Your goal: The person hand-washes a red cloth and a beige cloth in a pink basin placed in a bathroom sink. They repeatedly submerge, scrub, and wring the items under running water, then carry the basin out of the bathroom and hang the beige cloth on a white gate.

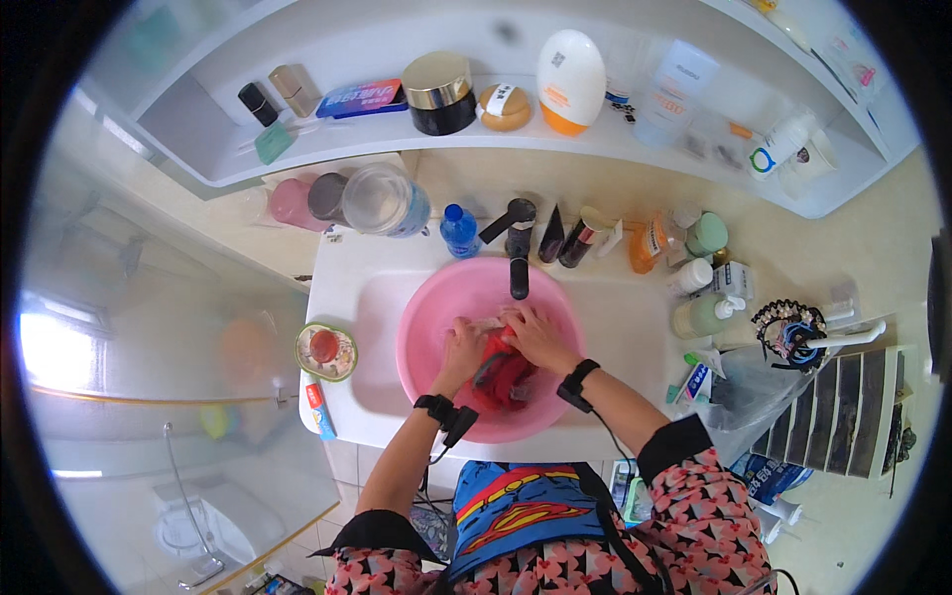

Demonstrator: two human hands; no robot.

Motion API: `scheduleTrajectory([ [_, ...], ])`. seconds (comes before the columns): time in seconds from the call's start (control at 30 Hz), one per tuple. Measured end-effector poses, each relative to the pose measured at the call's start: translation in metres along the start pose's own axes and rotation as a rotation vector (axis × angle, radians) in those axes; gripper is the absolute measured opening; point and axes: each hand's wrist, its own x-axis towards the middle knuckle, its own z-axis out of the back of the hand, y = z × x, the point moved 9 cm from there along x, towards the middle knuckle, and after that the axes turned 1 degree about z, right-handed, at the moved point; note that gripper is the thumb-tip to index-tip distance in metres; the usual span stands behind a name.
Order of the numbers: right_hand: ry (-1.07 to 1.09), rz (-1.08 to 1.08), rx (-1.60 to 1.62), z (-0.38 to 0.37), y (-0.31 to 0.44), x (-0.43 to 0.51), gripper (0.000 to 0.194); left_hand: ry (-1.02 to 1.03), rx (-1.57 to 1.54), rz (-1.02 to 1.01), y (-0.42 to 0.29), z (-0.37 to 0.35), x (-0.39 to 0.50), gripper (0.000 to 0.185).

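A round pink plastic basin (424, 405) stands in the white washbasin (375, 320), below the black faucet (519, 253). Wet red cloth (506, 383) with a dark grey-green part lies inside the basin, with water around it. My left hand (465, 351) is at the cloth's upper left, fingers bent against it. My right hand (541, 338) grips the cloth's upper right part, its fingertips near those of my left hand. The fingertips are partly hidden, and whether my left hand pinches the cloth is unclear. Both wrists wear black straps with small devices and cables.
A blue bottle (460, 232), a large clear tub (383, 201) and cosmetic tubes line the back ledge. Pump bottles (703, 316) stand at the right. A soap dish (326, 352) and a toothpaste tube (318, 411) lie at the left. A loaded shelf (335, 137) overhangs the back.
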Motion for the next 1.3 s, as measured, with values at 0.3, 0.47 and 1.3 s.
scheduleTrajectory([
  [0.3,0.270,0.212,-0.394,-0.082,-0.006,0.021,0.065,0.137,0.692,0.323,-0.013,-0.024,-0.037,0.065],
  [0.47,0.127,-0.231,0.157,-0.079,-0.039,0.041,0.028,-0.015,0.760,0.240,-0.012,-0.033,-0.029,0.066],
  [1.3,0.154,-0.309,0.732,-0.039,-0.040,0.005,0.058,-0.296,0.444,0.163,0.001,0.020,-0.011,0.067],
])
